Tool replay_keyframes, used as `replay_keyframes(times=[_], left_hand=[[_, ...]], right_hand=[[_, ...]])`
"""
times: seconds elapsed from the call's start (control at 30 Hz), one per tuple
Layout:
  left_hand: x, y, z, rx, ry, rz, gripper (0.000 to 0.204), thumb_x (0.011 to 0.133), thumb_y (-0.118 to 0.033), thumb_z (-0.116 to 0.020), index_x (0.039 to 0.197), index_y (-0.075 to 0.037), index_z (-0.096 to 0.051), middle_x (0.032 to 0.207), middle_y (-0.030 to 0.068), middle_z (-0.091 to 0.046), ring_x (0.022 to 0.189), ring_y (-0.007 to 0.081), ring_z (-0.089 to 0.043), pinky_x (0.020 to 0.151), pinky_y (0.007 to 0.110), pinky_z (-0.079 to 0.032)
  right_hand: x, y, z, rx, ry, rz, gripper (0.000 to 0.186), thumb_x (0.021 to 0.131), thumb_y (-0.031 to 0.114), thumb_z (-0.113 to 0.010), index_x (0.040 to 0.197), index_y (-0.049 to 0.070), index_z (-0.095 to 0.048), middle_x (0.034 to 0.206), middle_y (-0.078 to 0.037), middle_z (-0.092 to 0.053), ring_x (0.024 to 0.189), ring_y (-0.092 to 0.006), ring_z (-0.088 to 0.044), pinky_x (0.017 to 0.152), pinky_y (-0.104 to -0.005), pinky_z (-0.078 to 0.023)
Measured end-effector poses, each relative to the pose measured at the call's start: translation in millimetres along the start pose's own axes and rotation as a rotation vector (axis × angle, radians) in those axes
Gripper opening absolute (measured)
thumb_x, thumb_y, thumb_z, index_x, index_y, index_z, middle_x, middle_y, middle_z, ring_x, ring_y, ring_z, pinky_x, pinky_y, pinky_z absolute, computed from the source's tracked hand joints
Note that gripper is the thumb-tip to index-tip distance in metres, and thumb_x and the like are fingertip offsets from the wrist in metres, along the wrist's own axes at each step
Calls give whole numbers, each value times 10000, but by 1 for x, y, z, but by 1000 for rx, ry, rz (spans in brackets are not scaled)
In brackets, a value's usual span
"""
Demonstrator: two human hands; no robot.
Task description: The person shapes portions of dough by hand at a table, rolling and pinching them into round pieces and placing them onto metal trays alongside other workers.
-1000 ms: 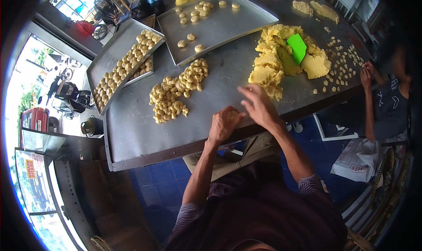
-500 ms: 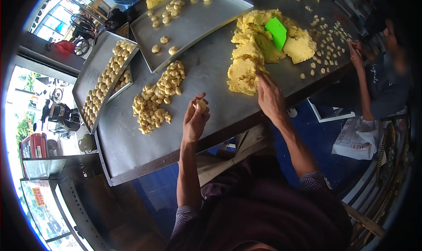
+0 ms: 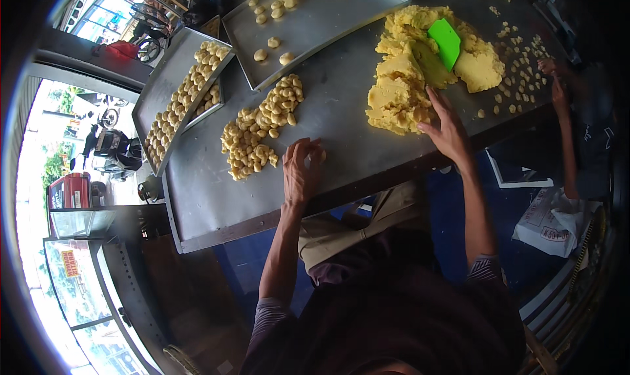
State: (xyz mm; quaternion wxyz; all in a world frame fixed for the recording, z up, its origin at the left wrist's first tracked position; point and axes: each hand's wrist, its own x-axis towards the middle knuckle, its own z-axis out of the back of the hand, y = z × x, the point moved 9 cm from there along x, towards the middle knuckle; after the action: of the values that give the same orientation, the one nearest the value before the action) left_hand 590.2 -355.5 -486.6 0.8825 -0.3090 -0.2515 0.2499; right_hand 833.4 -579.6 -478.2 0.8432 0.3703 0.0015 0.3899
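Left grip point(image 3: 302, 171) curled, contents unclear; right grip point(image 3: 450, 129) spread at yellow mass point(image 3: 400, 93) — green scraper point(image 3: 446, 44) atop, tray point(image 3: 348, 27) beyond.

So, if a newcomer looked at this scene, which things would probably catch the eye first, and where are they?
Probably the bright green scraper first, on the big yellow mound at the right side of the metal table. Next might come the heap of pale dough pieces, left of the mound. Farther left, many round dough balls sit close together in a tilted-looking tray.
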Motion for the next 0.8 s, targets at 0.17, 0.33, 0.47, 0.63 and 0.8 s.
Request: replay_keyframes(times=[0.17, 0.33, 0.47, 0.63, 0.8], left_hand=[[-8, 4, 10, 11, -116, -57, 113, 959, -125, -513, 959, -13, -531, 1044, 160, -691, 1048, 318, -615, 940, 431, -424], [54, 8, 11, 39, 162, 276, 160, 962, -203, -504, 979, -45, -509, 1036, 189, -636, 1042, 349, -570, 919, 496, -366], [57, 26, -16, 498, -94, 12, 263, 945, -319, -527, 996, -61, -526, 1044, 163, -529, 1041, 336, -495, 875, 490, -342], [48, 21, -10, 408, 85, -25, 251, 965, -267, -496, 1106, -79, -584, 1138, 145, -547, 1089, 327, -491, 925, 502, -358], [-4, -8, 2, 102, 388, 5, 296, 892, -142, -626, 1174, -60, -590, 1148, 141, -575, 1059, 326, -538, 932, 452, -423]], right_hand=[[6, -20, -17, 152, 171, -145, 593, 846, 214, -728, 1385, 82, -519, 1316, -193, -588, 1194, -310, -582, 990, -371, -448], [2, -39, -17, 166, 111, -189, 466, 841, 165, -724, 1280, 60, -612, 1202, -178, -657, 1100, -304, -640, 906, -366, -495], [8, -21, -17, 172, 56, -123, 389, 857, 136, -702, 1228, 34, -638, 1095, -189, -692, 1023, -325, -670, 844, -374, -518], [-12, -5, -14, 111, 43, -122, 442, 889, 124, -669, 1301, -1, -567, 1186, -234, -639, 1067, -384, -627, 891, -410, -496], [-23, 4, -12, -3, -58, 97, 520, 862, 156, -709, 1336, 17, -549, 1260, -220, -590, 1150, -395, -556, 934, -437, -472]])
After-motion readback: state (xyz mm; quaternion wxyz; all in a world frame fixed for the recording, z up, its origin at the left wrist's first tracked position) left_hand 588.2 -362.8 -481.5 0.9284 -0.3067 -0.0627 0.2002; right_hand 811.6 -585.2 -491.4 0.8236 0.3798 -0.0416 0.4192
